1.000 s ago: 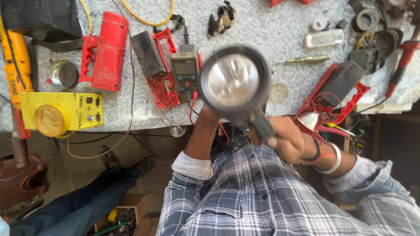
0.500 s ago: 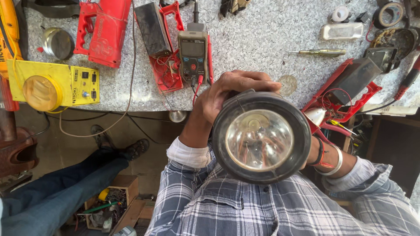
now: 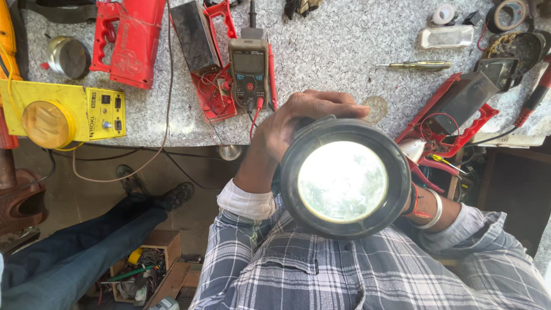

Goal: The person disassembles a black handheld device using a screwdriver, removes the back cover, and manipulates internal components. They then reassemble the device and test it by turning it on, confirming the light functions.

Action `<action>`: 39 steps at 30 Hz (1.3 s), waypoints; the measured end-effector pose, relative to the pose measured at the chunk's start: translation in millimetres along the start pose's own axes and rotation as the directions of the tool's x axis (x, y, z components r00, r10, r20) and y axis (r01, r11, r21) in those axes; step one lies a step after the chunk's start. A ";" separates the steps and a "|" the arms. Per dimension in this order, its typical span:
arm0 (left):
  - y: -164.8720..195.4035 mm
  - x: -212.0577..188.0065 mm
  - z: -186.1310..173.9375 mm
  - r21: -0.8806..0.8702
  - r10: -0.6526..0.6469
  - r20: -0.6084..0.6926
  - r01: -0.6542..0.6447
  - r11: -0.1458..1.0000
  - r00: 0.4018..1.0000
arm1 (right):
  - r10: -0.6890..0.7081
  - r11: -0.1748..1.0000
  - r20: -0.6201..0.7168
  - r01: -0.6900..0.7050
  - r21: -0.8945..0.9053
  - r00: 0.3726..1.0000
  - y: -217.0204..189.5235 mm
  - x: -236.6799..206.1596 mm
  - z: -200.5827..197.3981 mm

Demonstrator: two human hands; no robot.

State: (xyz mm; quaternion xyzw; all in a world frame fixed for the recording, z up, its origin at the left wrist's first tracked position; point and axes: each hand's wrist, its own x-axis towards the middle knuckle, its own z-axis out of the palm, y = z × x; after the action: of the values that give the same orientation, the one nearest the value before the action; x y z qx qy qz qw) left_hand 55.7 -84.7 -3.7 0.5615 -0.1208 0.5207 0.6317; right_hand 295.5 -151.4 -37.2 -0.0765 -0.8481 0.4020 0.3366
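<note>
I hold a big round black torch [image 3: 344,183] just in front of my chest, its lens facing the camera and glowing bright white. My left hand [image 3: 298,123] wraps over the top rim of the torch head, fingers curled across it. My right hand [image 3: 423,202] is mostly hidden behind the torch; only the wrist shows, with a metal bangle and a red thread. It appears to hold the torch from behind.
The speckled stone bench [image 3: 344,51] carries a multimeter [image 3: 249,72] with red leads, an opened red casing [image 3: 209,95], a red torch body [image 3: 135,40], a yellow box device [image 3: 74,112], a screwdriver [image 3: 419,65] and another opened red casing [image 3: 459,109]. A leg in jeans [image 3: 74,241] and a parts box [image 3: 143,264] are below.
The torch has come down from over the bench toward my chest and turned to face the camera. Its lens now glows bright white. My left hand has slid over the top rim.
</note>
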 end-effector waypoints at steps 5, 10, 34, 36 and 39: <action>-28.9 -46.0 15.3 -0.036 -0.329 -0.532 0.367 0.930 0.780 | 0.252 0.908 -0.109 -0.195 0.370 0.962 -33.7 23.7 -6.4; -91.3 -79.8 23.8 -0.725 -0.611 -0.494 0.094 0.682 0.619 | 0.883 0.167 -0.133 -0.036 0.985 0.451 -51.3 52.0 -19.6; -74.1 -71.2 42.1 -0.806 -0.690 -0.390 0.135 0.576 0.610 | 0.923 0.014 -0.019 0.015 1.000 0.385 -25.6 41.1 -19.3; -73.2 -68.9 41.3 -0.789 -0.705 -0.418 0.155 0.594 0.573 | 0.919 0.038 -0.038 0.008 0.999 0.393 -26.3 41.4 -19.5; -73.0 -66.1 41.7 -0.806 -0.694 -0.396 0.134 0.576 0.601 | 0.918 0.035 -0.043 0.027 0.999 0.394 -27.9 42.4 -20.1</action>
State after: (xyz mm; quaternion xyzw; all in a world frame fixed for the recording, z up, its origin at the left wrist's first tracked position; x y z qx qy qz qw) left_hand 103.3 -141.5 -80.8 0.0531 0.0779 0.4186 0.9032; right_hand 279.8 -140.3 13.9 -0.3282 -0.1049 0.8307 0.4372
